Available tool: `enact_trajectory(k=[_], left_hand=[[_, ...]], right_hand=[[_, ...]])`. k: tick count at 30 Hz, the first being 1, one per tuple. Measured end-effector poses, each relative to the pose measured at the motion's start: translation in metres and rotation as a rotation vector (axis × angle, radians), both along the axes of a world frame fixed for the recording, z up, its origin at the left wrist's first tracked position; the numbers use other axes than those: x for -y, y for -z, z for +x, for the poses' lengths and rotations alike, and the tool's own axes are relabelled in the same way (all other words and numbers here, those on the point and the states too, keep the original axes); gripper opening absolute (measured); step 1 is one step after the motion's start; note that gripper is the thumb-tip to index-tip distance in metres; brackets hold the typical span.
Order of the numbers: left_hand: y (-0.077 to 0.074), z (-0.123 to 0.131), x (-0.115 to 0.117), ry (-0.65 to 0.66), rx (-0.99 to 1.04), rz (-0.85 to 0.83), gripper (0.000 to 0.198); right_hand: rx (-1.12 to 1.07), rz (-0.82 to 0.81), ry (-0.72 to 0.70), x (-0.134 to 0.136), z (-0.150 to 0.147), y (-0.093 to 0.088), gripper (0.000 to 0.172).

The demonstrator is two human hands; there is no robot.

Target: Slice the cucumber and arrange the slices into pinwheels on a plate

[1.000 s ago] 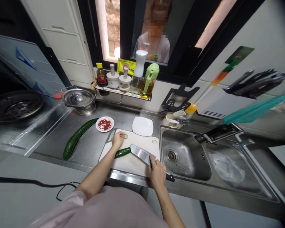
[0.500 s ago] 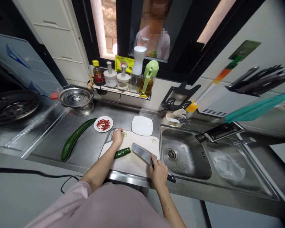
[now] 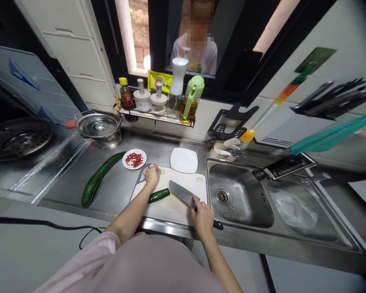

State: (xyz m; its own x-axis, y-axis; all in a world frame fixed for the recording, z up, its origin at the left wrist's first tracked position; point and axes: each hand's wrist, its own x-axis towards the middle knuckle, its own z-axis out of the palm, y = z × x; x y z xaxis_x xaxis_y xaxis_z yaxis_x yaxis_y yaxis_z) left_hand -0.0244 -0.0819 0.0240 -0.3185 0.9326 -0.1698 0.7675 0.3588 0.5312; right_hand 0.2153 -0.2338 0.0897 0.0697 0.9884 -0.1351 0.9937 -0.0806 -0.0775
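Note:
A white cutting board (image 3: 177, 211) lies on the steel counter in front of me. Near its far left corner is my left hand (image 3: 152, 175), fingers curled in; what they hold, if anything, is hidden. A pale cucumber slice (image 3: 162, 172) lies just right of those fingers, and another slice (image 3: 199, 179) is at the board's far right corner. My right hand (image 3: 203, 217) grips the black handle of a kitchen knife (image 3: 182, 193), its blade angled over the board. A cut length of cucumber (image 3: 159, 195) lies left of the blade, partly behind my left forearm.
A long whole cucumber (image 3: 100, 179) lies on the left. Beyond the board are a small plate (image 3: 125, 163) of chopped red pieces and a white square plate (image 3: 184, 160). The sink (image 3: 238, 191) is on the right; a lidded steel pot (image 3: 98, 125) and a condiment shelf (image 3: 158, 116) stand behind.
The view has shifted slightly. The knife and my right hand have moved a little to the left, towards the cut cucumber; my left hand has stayed at the board's far left corner.

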Motion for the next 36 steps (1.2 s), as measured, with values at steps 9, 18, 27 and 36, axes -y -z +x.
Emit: enact_trajectory(k=[9,18,27,36], left_hand=[[-0.011,-0.002,0.002,0.026,-0.031,0.027,0.017],[-0.016,-0.001,0.072,0.079,0.138,0.356,0.024],[-0.008,-0.003,0.112,0.479,0.005,0.358,0.028],[-0.005,-0.004,0.114,0.61,0.033,0.341,0.028]], right_hand=[[-0.068,-0.028,0.051,0.006,-0.003,-0.001,0.046],[-0.317,-0.052,0.144,0.007,-0.002,0.004,0.039],[-0.272,-0.17,0.029,-0.013,-0.023,-0.008,0.032],[-0.176,-0.255,-0.089,-0.011,-0.052,-0.019,0.03]])
